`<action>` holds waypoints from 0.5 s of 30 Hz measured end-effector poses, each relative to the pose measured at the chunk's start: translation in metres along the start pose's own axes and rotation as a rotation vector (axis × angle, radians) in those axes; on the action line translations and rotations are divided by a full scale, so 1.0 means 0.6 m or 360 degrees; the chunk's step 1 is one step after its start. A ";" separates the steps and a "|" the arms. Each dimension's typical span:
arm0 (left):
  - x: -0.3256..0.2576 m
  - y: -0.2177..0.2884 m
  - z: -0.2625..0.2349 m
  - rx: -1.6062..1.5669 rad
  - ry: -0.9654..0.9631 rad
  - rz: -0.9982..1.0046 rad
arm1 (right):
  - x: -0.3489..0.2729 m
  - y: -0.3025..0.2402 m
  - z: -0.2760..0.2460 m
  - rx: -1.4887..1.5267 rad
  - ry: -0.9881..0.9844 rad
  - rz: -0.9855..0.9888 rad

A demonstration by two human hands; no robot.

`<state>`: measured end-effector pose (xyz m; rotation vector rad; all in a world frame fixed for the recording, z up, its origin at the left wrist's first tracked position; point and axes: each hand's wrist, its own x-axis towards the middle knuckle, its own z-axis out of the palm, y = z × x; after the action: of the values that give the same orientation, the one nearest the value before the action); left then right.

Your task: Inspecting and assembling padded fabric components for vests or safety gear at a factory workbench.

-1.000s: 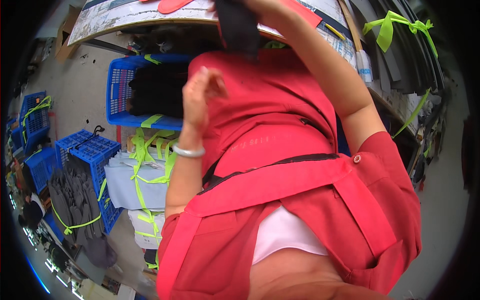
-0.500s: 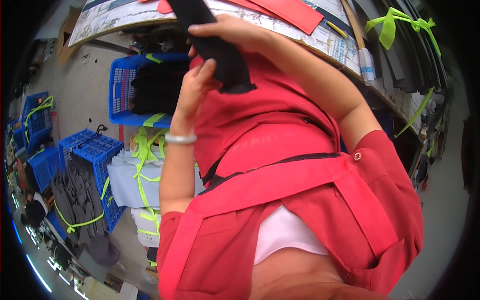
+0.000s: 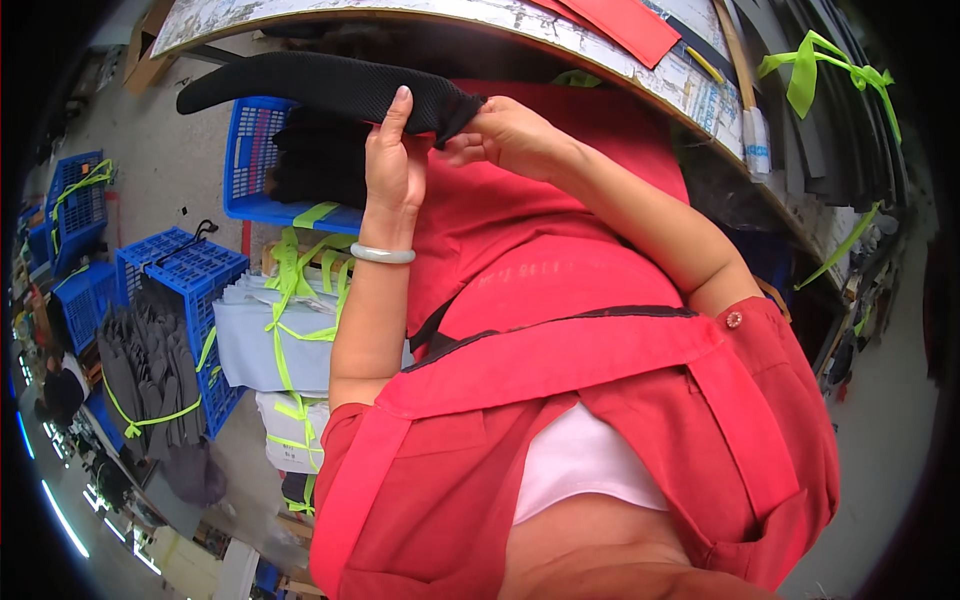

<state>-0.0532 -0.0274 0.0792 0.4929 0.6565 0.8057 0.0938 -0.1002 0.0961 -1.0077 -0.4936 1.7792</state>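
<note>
A long black fabric piece (image 3: 290, 85), sleeve-like with a rounded far tip, is stretched out to the left over the blue crate. My left hand (image 3: 392, 175) is closed on it near its right end, thumb on top and fingers hidden underneath. At the bunched end, my right hand (image 3: 515, 140) pinches the fabric edge between thumb and fingers. A bit of red shows under the fabric beside my left hand. Below my hands is the red apron (image 3: 560, 270) that I wear.
A white-topped workbench (image 3: 480, 28) runs along the far side, holding red pieces (image 3: 630, 30) and a yellow pen-like tool (image 3: 704, 65). The blue crate (image 3: 240, 185) holds dark fabric. Tied grey-blue bundles (image 3: 255, 340) stand at left; dark strips with a green tie (image 3: 805, 80) stand at right.
The black piece has swung from pointing away up over the bench to lying leftward. My right hand has moved from its upper part to its near end; my left hand grips it from below.
</note>
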 end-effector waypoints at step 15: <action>-0.009 -0.002 -0.004 0.0107 -0.0010 0.0103 | -0.020 0.004 0.055 0.0265 0.0335 0.0070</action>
<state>-0.0574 -0.0321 0.0789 0.5802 0.6662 0.8443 0.0676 -0.1085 0.1182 -1.0793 -0.1906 1.6983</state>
